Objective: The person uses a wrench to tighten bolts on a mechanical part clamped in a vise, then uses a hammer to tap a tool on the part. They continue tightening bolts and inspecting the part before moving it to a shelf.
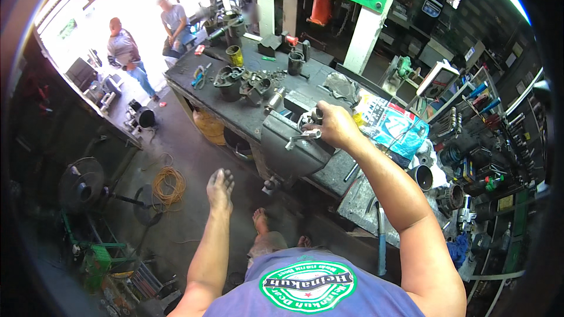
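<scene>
My right hand [336, 127] is curled, fingers pointing down, around a small shiny metal part [308, 119] above the big grey bench vise [294, 151]. The fingers cover much of that part, so its kind does not show. Just below the hand, a chrome wrench-like tool [304, 137] lies across the top of the vise. A cylindrical metal piece [275, 100] is beside the jaws on the left. Away from the bench, my left hand [220, 190] hangs over the floor with fingers stretched out and nothing in it.
Greasy metal parts [228, 82] and a yellow can [234, 56] stand on the dark workbench [208, 103]. Plastic bags [402, 132] lie right of my arm. A blue-handled tool [382, 249] leans at the bench edge. Coiled orange cord [168, 186] lies on the floor. Two people [124, 53] are at the far left.
</scene>
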The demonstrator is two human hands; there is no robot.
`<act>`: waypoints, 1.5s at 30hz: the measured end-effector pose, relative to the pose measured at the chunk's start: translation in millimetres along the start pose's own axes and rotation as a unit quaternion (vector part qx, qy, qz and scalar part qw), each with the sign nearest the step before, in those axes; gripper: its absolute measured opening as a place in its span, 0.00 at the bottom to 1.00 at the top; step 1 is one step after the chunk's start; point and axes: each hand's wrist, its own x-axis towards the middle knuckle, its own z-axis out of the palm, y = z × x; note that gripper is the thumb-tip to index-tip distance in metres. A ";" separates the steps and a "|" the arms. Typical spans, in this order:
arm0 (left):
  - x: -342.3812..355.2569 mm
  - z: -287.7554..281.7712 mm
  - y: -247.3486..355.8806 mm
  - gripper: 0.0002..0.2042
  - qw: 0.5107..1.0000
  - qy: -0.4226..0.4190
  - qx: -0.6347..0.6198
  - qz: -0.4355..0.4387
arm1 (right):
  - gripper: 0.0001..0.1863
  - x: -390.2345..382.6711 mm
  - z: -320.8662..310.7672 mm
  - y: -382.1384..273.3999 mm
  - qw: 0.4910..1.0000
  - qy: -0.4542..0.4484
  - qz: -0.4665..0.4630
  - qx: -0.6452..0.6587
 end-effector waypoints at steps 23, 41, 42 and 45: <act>176.3 204.8 -74.3 0.22 0.732 -0.634 0.238 0.072 | 0.31 -18.6 20.1 -45.8 0.975 0.027 0.219 -0.001; 160.3 241.6 -41.3 0.20 0.645 -0.717 0.263 0.033 | 0.31 -23.4 24.1 -60.8 0.975 0.092 0.201 0.002; 160.9 241.9 -41.5 0.20 0.644 -0.717 0.265 0.031 | 0.31 -23.4 23.9 -61.7 0.975 0.087 0.205 0.007; 161.9 239.8 -45.8 0.20 0.641 -0.719 0.268 0.023 | 0.31 -24.5 24.0 -61.8 0.974 0.095 0.208 0.001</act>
